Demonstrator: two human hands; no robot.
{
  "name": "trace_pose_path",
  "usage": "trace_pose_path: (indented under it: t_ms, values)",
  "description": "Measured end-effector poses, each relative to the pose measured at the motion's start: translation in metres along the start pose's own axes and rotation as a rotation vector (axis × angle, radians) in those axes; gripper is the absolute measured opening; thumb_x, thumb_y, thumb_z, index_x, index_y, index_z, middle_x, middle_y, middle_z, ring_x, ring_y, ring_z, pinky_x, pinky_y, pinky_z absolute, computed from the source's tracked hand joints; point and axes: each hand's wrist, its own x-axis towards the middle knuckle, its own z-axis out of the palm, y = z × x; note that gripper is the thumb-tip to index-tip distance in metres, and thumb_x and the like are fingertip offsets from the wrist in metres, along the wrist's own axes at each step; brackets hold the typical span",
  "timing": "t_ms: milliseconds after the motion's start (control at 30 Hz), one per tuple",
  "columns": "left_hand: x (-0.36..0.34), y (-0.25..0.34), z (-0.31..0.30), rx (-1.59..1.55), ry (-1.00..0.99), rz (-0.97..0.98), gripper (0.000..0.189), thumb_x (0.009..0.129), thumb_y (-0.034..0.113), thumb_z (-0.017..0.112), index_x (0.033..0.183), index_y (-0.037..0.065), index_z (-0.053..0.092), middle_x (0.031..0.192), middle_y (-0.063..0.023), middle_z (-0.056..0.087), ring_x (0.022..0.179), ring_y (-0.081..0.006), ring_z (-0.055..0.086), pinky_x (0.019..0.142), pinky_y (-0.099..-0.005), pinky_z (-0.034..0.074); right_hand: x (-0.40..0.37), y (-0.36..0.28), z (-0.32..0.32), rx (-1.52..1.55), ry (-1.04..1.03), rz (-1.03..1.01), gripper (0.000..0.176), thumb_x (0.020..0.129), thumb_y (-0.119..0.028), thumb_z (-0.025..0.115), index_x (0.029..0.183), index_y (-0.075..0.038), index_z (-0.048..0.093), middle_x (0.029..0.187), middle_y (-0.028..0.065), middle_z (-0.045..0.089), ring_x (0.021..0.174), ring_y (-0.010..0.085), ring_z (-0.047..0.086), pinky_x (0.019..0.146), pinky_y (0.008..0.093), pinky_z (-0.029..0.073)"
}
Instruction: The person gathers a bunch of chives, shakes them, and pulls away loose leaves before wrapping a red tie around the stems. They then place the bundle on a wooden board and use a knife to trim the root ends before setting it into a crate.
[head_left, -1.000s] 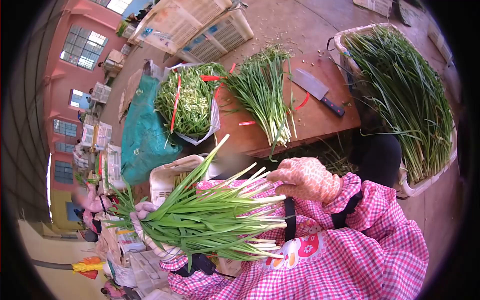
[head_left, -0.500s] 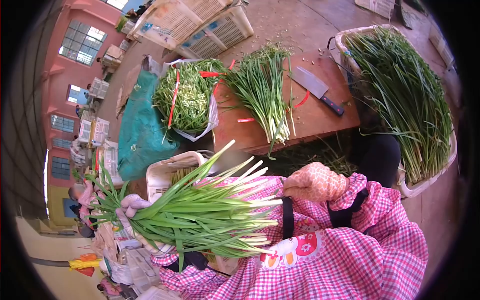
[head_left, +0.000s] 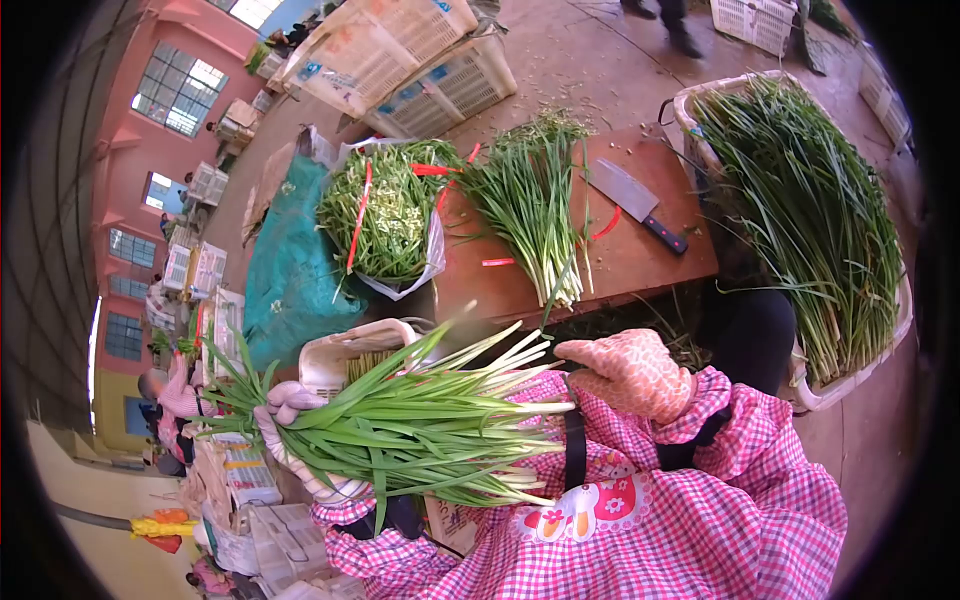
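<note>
Left hand (head_left: pixel 290 430) clamps tight round the leafy end of the onion bunch (head_left: pixel 430 430), held across the lap. Right hand (head_left: pixel 625 372) sits loose and empty at its white tips. The crate (head_left: pixel 850 372) on the right brims with onions, and the far bag (head_left: pixel 432 250) holds green trimmings.

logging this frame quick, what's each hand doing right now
left hand: closed around the bunch of green onions
right hand: at its white ends, no grip visible, open or shut cannot be told
</note>
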Motion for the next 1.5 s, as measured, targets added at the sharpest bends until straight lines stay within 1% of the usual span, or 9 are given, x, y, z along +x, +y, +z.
trace_pose_path:
  t_ms: [333, 567, 800, 933, 967, 1000, 1167, 1233, 1500]
  values:
    - [-0.001, 0.006, 0.005, 0.121, -0.062, -0.028, 0.014, 0.094, 0.025, 0.056, 0.092, 0.013, 0.048, 0.086, 0.0000, 0.055, 0.095, -0.0196, 0.061, 0.090, -0.0445, 0.048, 0.009, 0.002, -0.001, -0.348, -0.240, -0.137, 0.009, 0.071, -0.021, 0.063, 0.073, -0.013, 0.062, 0.064, 0.0094, 0.062, 0.061, 0.0297, 0.064, 0.055, 0.0426, 0.049]
    - [-0.008, 0.016, 0.017, 0.219, 0.001, 0.181, 0.016, 0.094, 0.024, 0.058, 0.095, 0.009, 0.053, 0.080, -0.0007, 0.056, 0.091, -0.0177, 0.061, 0.090, -0.0393, 0.050, -0.008, 0.034, -0.041, -0.409, -0.220, -0.028, 0.018, 0.079, -0.030, 0.065, 0.076, -0.012, 0.066, 0.066, 0.0092, 0.064, 0.066, 0.0303, 0.065, 0.059, 0.0434, 0.050]
    - [-0.007, 0.032, -0.011, 0.352, -0.078, 0.145, 0.024, 0.097, 0.031, 0.053, 0.098, 0.007, 0.050, 0.086, -0.0070, 0.062, 0.105, -0.0289, 0.059, 0.093, -0.0551, 0.048, -0.002, 0.028, -0.075, -0.766, -0.296, -0.071, 0.013, 0.078, -0.028, 0.064, 0.076, -0.015, 0.067, 0.068, 0.0058, 0.065, 0.067, 0.0244, 0.066, 0.062, 0.0390, 0.048]
    - [-0.010, 0.041, -0.004, 0.260, -0.079, 0.103, 0.024, 0.097, 0.030, 0.052, 0.101, 0.006, 0.051, 0.086, -0.0068, 0.062, 0.103, -0.0298, 0.059, 0.090, -0.0554, 0.050, -0.006, 0.038, -0.107, -1.052, -0.283, 0.091, 0.009, 0.075, -0.022, 0.064, 0.069, -0.016, 0.066, 0.065, 0.0033, 0.064, 0.066, 0.0218, 0.066, 0.062, 0.0371, 0.048]
    - [-0.012, 0.044, -0.002, 0.328, -0.039, 0.220, 0.024, 0.096, 0.029, 0.054, 0.099, 0.006, 0.052, 0.085, -0.0056, 0.060, 0.094, -0.0229, 0.059, 0.086, -0.0435, 0.050, -0.017, 0.051, -0.120, -1.136, -0.291, 0.140, 0.010, 0.075, -0.022, 0.064, 0.066, -0.017, 0.065, 0.065, 0.0028, 0.063, 0.066, 0.0219, 0.065, 0.061, 0.0377, 0.048]
    - [-0.014, 0.047, 0.000, 0.393, 0.005, 0.340, 0.023, 0.095, 0.028, 0.056, 0.097, 0.006, 0.053, 0.085, -0.0045, 0.059, 0.086, -0.0161, 0.059, 0.082, -0.0316, 0.051, -0.029, 0.058, -0.135, -1.093, -0.161, 0.081, 0.012, 0.075, -0.021, 0.064, 0.064, -0.017, 0.063, 0.063, 0.0028, 0.061, 0.066, 0.0221, 0.064, 0.060, 0.0381, 0.047]
    - [-0.021, 0.079, -0.018, 0.526, 0.262, 0.651, 0.025, 0.097, 0.030, 0.053, 0.088, 0.008, 0.049, 0.080, -0.0031, 0.051, 0.077, -0.0148, 0.055, 0.075, -0.0329, 0.051, -0.080, 0.064, -0.184, -0.649, 0.293, 0.240, 0.009, 0.075, -0.010, 0.068, 0.080, -0.004, 0.064, 0.073, 0.0148, 0.061, 0.068, 0.0329, 0.062, 0.061, 0.0398, 0.048]
    - [-0.022, 0.093, -0.031, 0.460, 0.045, 0.509, 0.026, 0.096, 0.030, 0.054, 0.100, 0.005, 0.061, 0.084, -0.0049, 0.068, 0.096, -0.0198, 0.062, 0.091, -0.0369, 0.052, -0.097, 0.067, -0.190, -0.484, 0.357, 0.344, 0.010, 0.077, -0.008, 0.067, 0.084, -0.002, 0.066, 0.073, 0.0155, 0.061, 0.066, 0.0321, 0.061, 0.061, 0.0373, 0.047]
    - [-0.029, 0.116, -0.056, 0.269, 0.388, 0.645, 0.022, 0.093, 0.026, 0.058, 0.095, 0.004, 0.065, 0.092, -0.0067, 0.068, 0.101, -0.0221, 0.061, 0.092, -0.0393, 0.049, -0.097, 0.023, -0.157, -0.264, 0.283, 0.240, 0.010, 0.074, -0.003, 0.068, 0.083, 0.002, 0.066, 0.067, 0.0112, 0.061, 0.061, 0.0209, 0.061, 0.057, 0.0315, 0.048]
